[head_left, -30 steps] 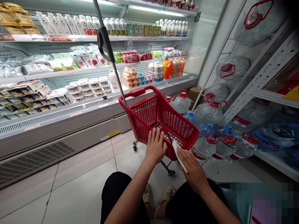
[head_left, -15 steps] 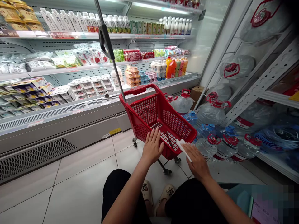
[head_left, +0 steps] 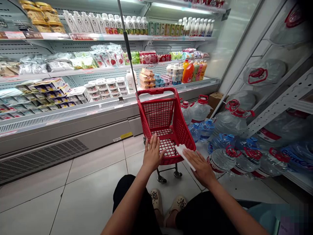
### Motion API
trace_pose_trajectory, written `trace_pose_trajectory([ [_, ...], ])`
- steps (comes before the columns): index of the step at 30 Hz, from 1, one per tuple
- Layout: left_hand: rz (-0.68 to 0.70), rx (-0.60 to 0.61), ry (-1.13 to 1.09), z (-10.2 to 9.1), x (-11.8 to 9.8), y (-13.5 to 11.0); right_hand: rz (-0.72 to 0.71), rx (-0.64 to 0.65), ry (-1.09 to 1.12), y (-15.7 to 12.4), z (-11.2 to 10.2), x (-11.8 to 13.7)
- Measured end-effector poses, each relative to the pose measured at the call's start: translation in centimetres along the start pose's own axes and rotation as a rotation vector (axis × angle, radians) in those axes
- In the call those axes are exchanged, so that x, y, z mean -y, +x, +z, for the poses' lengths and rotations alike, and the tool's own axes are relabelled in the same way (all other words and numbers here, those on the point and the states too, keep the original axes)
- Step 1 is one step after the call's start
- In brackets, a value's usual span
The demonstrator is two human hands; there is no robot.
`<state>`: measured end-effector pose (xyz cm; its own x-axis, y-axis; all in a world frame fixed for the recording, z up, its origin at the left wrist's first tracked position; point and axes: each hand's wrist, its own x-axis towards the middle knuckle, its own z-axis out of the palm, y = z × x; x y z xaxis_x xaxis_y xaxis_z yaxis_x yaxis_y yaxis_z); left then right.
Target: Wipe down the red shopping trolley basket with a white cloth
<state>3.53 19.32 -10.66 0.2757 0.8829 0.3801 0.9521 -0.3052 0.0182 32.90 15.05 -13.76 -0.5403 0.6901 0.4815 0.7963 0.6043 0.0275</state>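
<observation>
A small red plastic shopping cart (head_left: 168,114) on wheels stands on the tiled floor in front of me, with a long grey pole handle (head_left: 127,49) rising from its far end. My left hand (head_left: 153,153) rests on the cart's near left rim, fingers stretched over the edge. My right hand (head_left: 200,166) lies flat on a white cloth (head_left: 184,153), pressing it against the cart's near right rim. The basket looks empty. My knees and beige shoes (head_left: 168,204) show below, so I am crouched behind the cart.
A chilled display case (head_left: 73,81) with yoghurt pots, cartons and bottles runs along the left. Large water jugs (head_left: 222,156) with red caps lie piled on the floor and on white metal racks (head_left: 281,101) at the right. A cardboard box (head_left: 216,98) sits in the corner.
The cart has swung so its long side points away from me. Both hands stayed on its near rim, and the cloth has slid along the right edge. My view shifted leftwards.
</observation>
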Motion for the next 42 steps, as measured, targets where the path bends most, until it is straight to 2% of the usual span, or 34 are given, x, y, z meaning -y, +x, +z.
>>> trace_pose_trajectory([
  [3,-0.026,-0.004,0.013,-0.1,0.2,0.4,0.088,-0.031,-0.015,-0.2,-0.1,-1.4],
  [6,-0.023,-0.001,0.011,0.3,-1.8,0.4,0.114,-0.069,0.039,0.5,0.5,0.4],
  [10,0.085,-0.019,-0.014,0.4,-5.3,-0.6,0.050,-0.053,0.118,1.8,1.2,3.8],
  [13,0.121,-0.038,-0.023,-0.1,-5.8,-1.7,-0.014,-0.022,0.153,2.1,0.7,3.4],
  [17,0.138,-0.036,-0.014,-1.1,-4.2,-2.7,-0.035,0.009,0.164,1.8,-0.5,0.6],
  [19,0.105,-0.034,-0.006,-1.4,-3.0,-3.0,-0.031,0.022,0.166,1.6,-0.6,0.4],
  [23,-0.019,-0.069,0.009,-1.9,0.3,-3.5,-0.066,0.005,0.191,1.9,-0.3,3.8],
  [27,-0.166,-0.144,0.045,-2.8,3.1,-4.1,-0.251,0.048,0.224,3.3,-0.6,7.2],
  [29,-0.175,-0.142,0.046,-3.1,3.1,-4.5,-0.340,0.065,0.226,4.6,-0.9,7.2],
  [31,-0.122,-0.106,0.029,-3.1,2.6,-4.9,-0.368,0.050,0.211,6.0,-1.0,5.9],
  [34,-0.071,-0.068,0.009,-2.8,2.1,-5.1,-0.318,0.017,0.176,7.7,-0.9,2.4],
  [37,-0.090,-0.063,0.008,-2.4,3.2,-4.8,-0.212,-0.008,0.141,8.4,-0.6,-0.5],
  [39,-0.105,-0.065,0.007,-2.3,4.2,-4.3,-0.142,-0.027,0.130,8.4,-0.2,-0.6],
  [42,-0.131,-0.078,0.005,-2.2,4.3,-3.5,-0.114,-0.033,0.146,8.3,0.5,2.4],
])
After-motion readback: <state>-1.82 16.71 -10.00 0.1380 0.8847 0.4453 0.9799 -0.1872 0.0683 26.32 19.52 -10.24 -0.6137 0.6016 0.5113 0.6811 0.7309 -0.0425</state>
